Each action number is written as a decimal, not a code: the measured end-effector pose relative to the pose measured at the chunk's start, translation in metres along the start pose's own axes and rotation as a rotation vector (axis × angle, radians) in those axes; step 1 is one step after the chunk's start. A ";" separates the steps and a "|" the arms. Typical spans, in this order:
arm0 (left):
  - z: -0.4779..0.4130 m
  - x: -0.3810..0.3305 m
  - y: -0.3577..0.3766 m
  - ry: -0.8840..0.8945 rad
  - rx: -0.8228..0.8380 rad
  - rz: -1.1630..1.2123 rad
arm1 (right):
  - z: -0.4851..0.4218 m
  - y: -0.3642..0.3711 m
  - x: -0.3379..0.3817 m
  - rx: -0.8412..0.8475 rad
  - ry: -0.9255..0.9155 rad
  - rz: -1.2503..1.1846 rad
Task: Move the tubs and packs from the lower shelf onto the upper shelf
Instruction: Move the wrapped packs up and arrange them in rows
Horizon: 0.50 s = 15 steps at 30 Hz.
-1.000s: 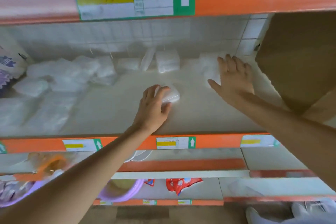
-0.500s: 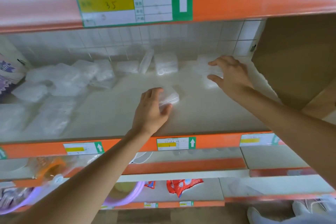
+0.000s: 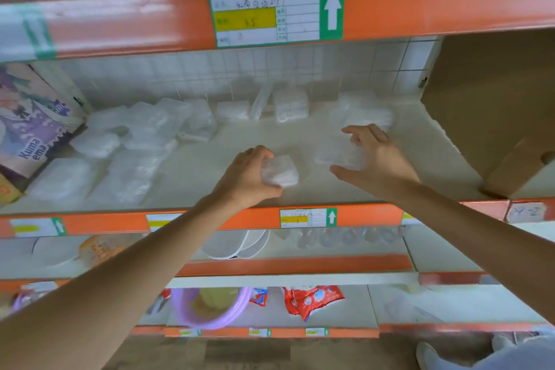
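My left hand (image 3: 246, 177) grips a small clear pack (image 3: 280, 173) near the front of the white shelf board (image 3: 300, 135). To its right, my right hand (image 3: 378, 159) holds a flat clear pack (image 3: 333, 155) between thumb and curled fingers, just above the board. Another clear pack (image 3: 363, 112) lies behind that hand. More clear packs lie along the back (image 3: 291, 105) and in a pile on the left (image 3: 144, 129). The upper shelf, above an orange beam (image 3: 420, 0), shows blurred clear packs.
A brown cardboard box (image 3: 495, 111) fills the right end of this shelf. A purple printed pack (image 3: 33, 117) leans at the left end. On the shelves below are a purple tub (image 3: 210, 306) and a red pack (image 3: 312, 299).
My right hand drew back from the rear of the shelf with a flat clear pack in it. My left hand curled tighter round the small pack. The view tilted upward.
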<state>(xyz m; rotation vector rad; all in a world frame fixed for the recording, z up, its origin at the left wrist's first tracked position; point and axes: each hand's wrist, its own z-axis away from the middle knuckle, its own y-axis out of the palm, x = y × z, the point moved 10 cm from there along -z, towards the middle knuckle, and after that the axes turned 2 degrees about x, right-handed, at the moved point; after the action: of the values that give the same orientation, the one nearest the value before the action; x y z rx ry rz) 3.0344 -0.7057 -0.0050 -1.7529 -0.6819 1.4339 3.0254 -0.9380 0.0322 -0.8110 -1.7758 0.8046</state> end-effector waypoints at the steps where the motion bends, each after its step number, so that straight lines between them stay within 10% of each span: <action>1: 0.008 0.001 -0.007 -0.003 -0.026 0.028 | 0.006 0.001 0.008 -0.001 -0.021 0.017; 15: 0.112 -0.038 -0.101 0.119 -0.081 -0.027 | 0.079 -0.027 0.126 -0.055 -0.053 0.025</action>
<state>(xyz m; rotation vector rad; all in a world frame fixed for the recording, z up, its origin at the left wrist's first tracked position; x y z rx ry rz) 2.9226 -0.6530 0.0901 -1.8679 -0.7062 1.2886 2.9102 -0.8622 0.0937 -0.8561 -1.8448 0.8032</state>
